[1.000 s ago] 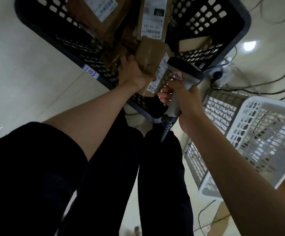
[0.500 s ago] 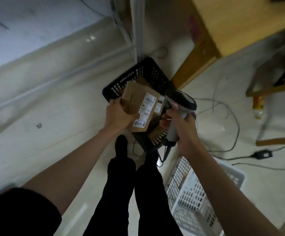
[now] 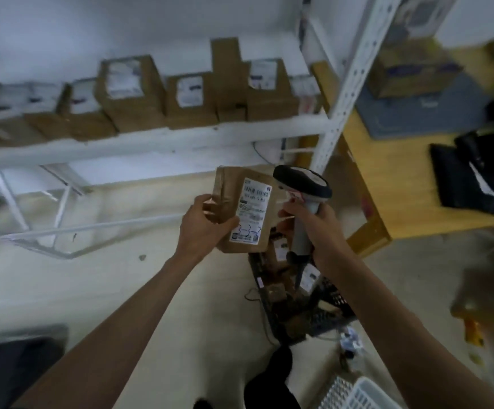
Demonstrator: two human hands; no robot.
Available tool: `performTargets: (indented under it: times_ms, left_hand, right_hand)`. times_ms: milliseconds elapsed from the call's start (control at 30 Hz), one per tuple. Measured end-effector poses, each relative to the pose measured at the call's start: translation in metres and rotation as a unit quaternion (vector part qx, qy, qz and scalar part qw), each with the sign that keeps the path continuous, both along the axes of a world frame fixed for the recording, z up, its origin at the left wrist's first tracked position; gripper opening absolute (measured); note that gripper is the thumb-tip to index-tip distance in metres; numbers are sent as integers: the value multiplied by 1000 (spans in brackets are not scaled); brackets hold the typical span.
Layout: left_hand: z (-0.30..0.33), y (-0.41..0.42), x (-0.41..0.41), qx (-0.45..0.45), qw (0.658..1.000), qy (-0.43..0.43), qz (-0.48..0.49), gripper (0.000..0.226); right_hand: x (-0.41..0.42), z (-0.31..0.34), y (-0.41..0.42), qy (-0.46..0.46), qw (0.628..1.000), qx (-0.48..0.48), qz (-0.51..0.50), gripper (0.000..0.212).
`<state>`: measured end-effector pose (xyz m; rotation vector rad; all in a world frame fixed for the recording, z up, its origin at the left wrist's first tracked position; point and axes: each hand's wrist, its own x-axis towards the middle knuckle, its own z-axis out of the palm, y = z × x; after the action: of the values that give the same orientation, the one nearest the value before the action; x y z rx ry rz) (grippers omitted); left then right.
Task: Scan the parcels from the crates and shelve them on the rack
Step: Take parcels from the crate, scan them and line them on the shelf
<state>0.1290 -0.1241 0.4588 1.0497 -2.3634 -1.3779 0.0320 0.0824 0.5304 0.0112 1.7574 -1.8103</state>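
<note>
Label print on your flat brown paper parcel [image 3: 241, 211] is too blurred to read; the black plastic crate [image 3: 333, 299] sits half hidden behind your right forearm; your left hand [image 3: 203, 224] grips the parcel upright before the white metal rack [image 3: 163, 140]; your right hand [image 3: 318, 228] is curled round the grey handheld scanner [image 3: 302, 187], beside its white label.

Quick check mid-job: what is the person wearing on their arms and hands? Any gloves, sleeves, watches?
Both forearms are bare, with no sleeves reaching them in this view. The left hand and right hand wear no gloves, and no watch or band shows on either wrist.
</note>
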Motion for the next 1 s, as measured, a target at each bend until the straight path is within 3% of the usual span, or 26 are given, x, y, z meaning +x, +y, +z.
performTargets:
  times_ms: [200, 533, 767, 1000]
  left_hand:
    - [62, -56, 89, 3, 995, 57, 79, 65]
    - [153, -110, 229, -25, 973, 159, 165, 66]
    - [223, -133, 284, -109, 953, 213, 189, 66]
    - [280, -148, 307, -169, 921, 272, 220, 70]
  right_hand:
    - [65, 66, -61, 60, 995, -34, 67, 6]
    - [186, 163, -124, 156, 964, -107, 189, 7]
    - [239, 218, -151, 228, 930, -150, 245, 15]
    - [258, 257, -180, 251, 910, -164, 287, 4]
